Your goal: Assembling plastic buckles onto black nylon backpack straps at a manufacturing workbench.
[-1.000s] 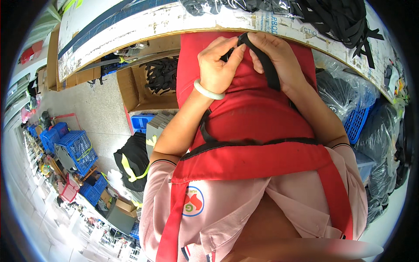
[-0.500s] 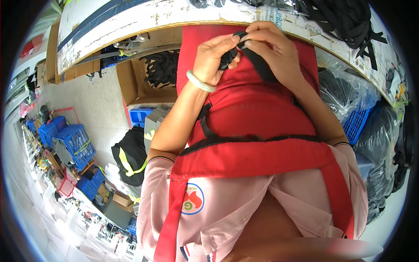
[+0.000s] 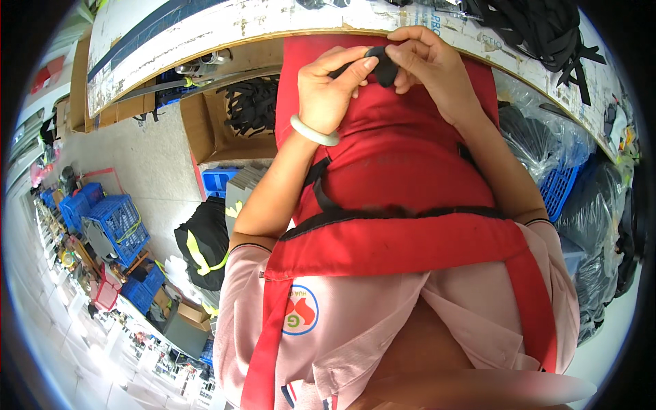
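A piece of black fabric strap (image 3: 385,68) is stretched between my two hands, just below the front edge of the worktable (image 3: 273,26). My left hand (image 3: 333,82), with a pale bangle at its wrist, pinches the strap between thumb and fingers. Close beside it, my right hand (image 3: 427,72) grips the other side, thumb pressed against the fingers. Part of the strap is hidden inside both hands. Behind them lies the red apron (image 3: 403,137) over my lap.
A heap of black straps (image 3: 533,27) lies on the table at far right. Below left, a cardboard box (image 3: 205,130) holds more black straps. Clear plastic bags (image 3: 540,137) and a blue basket (image 3: 562,188) stand at right. Blue crates (image 3: 117,225) stand on the floor at left.
The long strap end that hung below my right hand no longer shows; a short folded piece shows between the hands. My left hand has turned, and the dark bundle in it is mostly hidden.
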`<state>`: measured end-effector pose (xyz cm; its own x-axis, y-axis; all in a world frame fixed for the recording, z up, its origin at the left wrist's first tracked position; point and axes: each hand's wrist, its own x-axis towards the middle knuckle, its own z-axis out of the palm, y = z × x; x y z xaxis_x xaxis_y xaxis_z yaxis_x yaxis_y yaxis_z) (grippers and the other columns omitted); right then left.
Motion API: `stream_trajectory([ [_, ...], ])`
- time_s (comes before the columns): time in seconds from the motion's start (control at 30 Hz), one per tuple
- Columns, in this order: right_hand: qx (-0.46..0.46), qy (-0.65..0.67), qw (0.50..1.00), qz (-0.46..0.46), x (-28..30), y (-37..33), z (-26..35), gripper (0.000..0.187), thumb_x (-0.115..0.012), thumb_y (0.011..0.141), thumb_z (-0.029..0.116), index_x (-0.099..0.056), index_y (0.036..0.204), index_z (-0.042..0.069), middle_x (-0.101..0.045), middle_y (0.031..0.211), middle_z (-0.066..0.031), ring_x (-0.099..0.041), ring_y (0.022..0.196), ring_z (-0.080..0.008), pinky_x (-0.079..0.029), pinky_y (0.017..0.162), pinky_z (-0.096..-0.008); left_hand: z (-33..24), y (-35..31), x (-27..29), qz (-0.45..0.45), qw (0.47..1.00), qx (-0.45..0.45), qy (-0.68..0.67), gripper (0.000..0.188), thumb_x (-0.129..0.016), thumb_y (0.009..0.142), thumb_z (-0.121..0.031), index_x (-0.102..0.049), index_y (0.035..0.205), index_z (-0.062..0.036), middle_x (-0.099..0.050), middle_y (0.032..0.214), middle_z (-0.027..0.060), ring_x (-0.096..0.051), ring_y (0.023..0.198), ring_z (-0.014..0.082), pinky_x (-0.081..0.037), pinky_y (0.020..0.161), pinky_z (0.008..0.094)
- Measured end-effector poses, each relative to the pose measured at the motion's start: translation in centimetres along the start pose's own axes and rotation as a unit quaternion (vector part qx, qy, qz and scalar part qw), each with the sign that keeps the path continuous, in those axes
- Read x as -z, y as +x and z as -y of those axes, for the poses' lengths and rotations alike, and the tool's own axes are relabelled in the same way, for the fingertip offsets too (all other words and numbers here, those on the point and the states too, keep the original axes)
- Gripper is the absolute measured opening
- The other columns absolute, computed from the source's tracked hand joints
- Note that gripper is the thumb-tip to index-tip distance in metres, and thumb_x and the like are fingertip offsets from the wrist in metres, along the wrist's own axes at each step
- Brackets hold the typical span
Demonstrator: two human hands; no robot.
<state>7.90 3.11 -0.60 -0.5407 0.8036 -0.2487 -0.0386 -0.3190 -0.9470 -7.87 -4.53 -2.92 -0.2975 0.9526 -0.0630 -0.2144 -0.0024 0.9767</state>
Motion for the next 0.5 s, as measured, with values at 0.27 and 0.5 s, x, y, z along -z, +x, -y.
stream_trajectory([
  [0.27, -0.157, 0.029, 0.971, 0.18, 0.3, 1.1, -1.4, 0.024, -0.061, 0.09, 0.024, -0.061, 0.082, 0.002, -0.054, 0.062, -0.0006, -0.048, 0.051, -0.0079, -0.038, 0.047, -0.022, -2.8, -1.8, 3.0, 0.089, 0.993, 0.074, 0.035, 0.016, -0.064, 0.084, 0.002, -0.068, 0.099, 0.003, -0.06, 0.078, 0.0042, -0.052, 0.058, 0.0072, -0.038, 0.05, 0.018],
  [0.5, 0.071, -0.229, 0.97, 0.035, 2.9, 0.2, -0.9, 0.016, -0.06, 0.09, 0.017, -0.064, 0.09, 0.002, -0.06, 0.072, -0.0012, -0.053, 0.058, -0.0064, -0.043, 0.054, -0.0201, -7.4, -7.1, 17.6, -0.146, 0.958, 0.173, 0.177, 0.027, -0.059, 0.091, -0.012, -0.062, 0.113, 0.0026, -0.064, 0.086, 0.0081, -0.056, 0.064, 0.0103, -0.041, 0.052, 0.0196],
])
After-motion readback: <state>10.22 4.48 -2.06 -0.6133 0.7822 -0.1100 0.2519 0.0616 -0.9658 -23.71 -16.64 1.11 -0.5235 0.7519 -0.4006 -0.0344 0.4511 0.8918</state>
